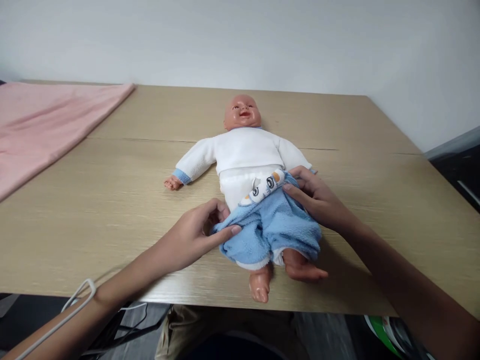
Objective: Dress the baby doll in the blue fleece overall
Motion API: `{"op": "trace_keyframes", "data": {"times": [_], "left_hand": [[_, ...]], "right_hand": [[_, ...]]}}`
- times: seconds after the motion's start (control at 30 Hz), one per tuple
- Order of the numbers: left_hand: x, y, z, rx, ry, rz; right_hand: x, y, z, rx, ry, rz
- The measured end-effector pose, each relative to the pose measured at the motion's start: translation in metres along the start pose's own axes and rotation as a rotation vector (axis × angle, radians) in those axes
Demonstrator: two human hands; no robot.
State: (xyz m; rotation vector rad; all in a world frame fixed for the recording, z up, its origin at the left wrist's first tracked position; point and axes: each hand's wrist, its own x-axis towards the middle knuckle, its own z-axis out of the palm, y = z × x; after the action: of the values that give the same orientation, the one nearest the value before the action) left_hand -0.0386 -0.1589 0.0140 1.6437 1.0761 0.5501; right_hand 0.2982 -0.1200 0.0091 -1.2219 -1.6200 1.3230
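A baby doll (243, 112) lies on its back on the wooden table, head away from me and feet toward me. It wears a white sweater (247, 149) with blue cuffs, and a white diaper-like layer (234, 187) shows at its waist. Blue fleece pants (288, 220) with a white, eye-patterned waistband cover its legs. My left hand (204, 227) pinches the pants' waist edge on the left, lower than the other side. At the right, my right hand (313, 195) grips the waistband higher up, near the sweater's hem. Both doll feet stick out of the leg openings.
A pink cloth (56, 125) lies at the table's left. The table's front edge (210, 301) runs below the doll's feet, and a white wall stands behind. A white cable (63, 320) crosses near my left forearm. A green and white object (386, 332) is below the edge at right.
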Motion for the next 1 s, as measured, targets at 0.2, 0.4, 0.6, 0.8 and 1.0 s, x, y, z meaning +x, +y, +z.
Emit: {"op": "trace_keyframes", "data": {"times": [0.2,0.4,0.6,0.8,1.0], "left_hand": [[0.002,-0.007,-0.004,0.07,0.009,0.157],[0.012,-0.013,-0.004,0.288,0.293,0.403],[0.041,-0.023,-0.007,-0.005,0.262,0.336],[0.086,-0.033,-0.014,-0.19,0.398,0.219],[0.093,-0.033,-0.021,-0.189,0.333,0.173]], "right_hand": [[0.001,0.012,-0.006,-0.121,0.021,-0.029],[0.008,0.014,-0.004,-0.209,0.106,-0.283],[0.026,0.015,0.007,-0.059,0.144,-0.272],[0.058,0.022,0.008,0.014,0.232,-0.173],[0.058,0.019,0.003,-0.012,0.212,-0.016]]}}
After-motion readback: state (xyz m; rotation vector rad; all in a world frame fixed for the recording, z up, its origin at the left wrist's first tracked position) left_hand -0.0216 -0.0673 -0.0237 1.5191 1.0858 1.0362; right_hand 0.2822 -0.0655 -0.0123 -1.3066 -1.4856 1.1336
